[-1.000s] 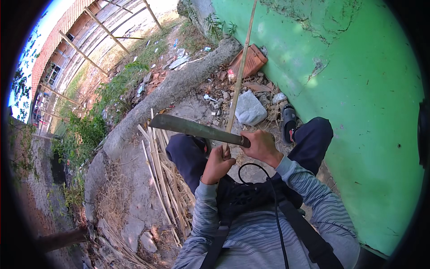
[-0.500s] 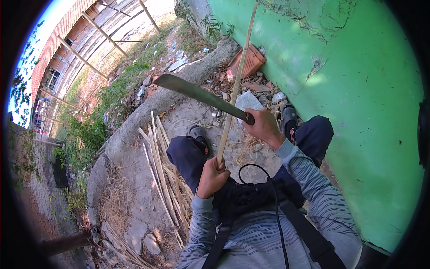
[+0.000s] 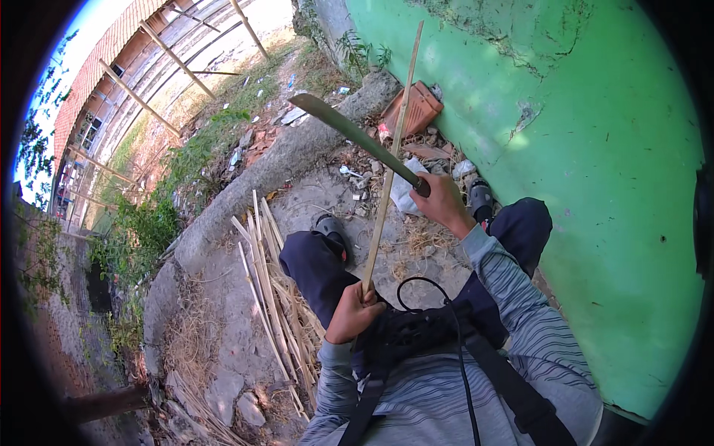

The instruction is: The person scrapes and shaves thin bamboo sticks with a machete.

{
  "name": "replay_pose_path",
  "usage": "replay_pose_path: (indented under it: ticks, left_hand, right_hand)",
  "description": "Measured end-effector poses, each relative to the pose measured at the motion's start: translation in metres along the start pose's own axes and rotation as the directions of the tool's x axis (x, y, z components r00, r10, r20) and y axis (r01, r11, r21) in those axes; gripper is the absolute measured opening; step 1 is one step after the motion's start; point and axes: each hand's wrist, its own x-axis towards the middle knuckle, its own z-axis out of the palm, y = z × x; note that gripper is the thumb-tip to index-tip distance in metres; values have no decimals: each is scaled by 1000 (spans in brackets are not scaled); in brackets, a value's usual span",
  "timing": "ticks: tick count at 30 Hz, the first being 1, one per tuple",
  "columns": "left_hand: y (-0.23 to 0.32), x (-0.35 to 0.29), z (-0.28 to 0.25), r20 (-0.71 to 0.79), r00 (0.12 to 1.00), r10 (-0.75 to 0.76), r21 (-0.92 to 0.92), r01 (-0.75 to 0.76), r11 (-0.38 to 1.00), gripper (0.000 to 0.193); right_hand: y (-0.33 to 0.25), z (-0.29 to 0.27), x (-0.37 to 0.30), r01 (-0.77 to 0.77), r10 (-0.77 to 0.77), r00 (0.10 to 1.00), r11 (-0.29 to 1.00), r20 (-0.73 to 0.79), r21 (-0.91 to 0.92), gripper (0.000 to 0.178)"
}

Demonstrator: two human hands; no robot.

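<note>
Between my knees, my left hand (image 3: 352, 311) is closed around the lower end of a long, pale bamboo strip (image 3: 384, 204). The strip slants up and away, its far tip near the green wall. My right hand (image 3: 444, 202) grips the handle of a machete (image 3: 357, 135), whose dark, broad blade points to the far left. The blade crosses the strip near the handle; whether they touch I cannot tell. Beside my left leg lies a bundle of split bamboo strips (image 3: 269, 286) on the ground.
A green wall (image 3: 617, 223) rises close on my right. An orange-brown plastic crate (image 3: 413, 110) leans by it among rubble. A low, rough concrete ridge (image 3: 245, 197) curves around the left, with green plants (image 3: 152, 223) beyond. A black cable (image 3: 460, 357) hangs across my front.
The machete has shifted to the right, its tip swinging up and away. My left hand and the bamboo strip have come slightly nearer to me. Both hands keep their holds.
</note>
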Motion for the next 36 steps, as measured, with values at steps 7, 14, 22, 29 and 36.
replay_pose_path:
  ticks: [7, 14, 22, 29, 36]
  left_hand:
    - [17, -31, 0, -8, 1000, -8, 86, 9, 996, 47]
    - [3, -55, -11, 50, 987, -155, -24, 157, 987, 49]
    - [25, -57, -13, 49, 985, -168, 9, 168, 986, 48]
    - [11, -27, -15, 34, 976, -215, -156, 217, 964, 50]
    - [21, -7, -5, -171, 979, -108, -94, 93, 991, 55]
  right_hand:
    - [18, -8, 13, 61, -61, 997, 998, -35, -24, 25]
    - [24, 2, 0, -4, 2, 988, 1000, 154, 8, 30]
    - [18, 0, 29, 111, -111, 994, 993, 1, -41, 26]
    - [-4, -1, 1, 134, -123, 986, 986, 116, -94, 22]
    - [-53, 8, -73, 224, -183, 944, 966, 276, -127, 25]
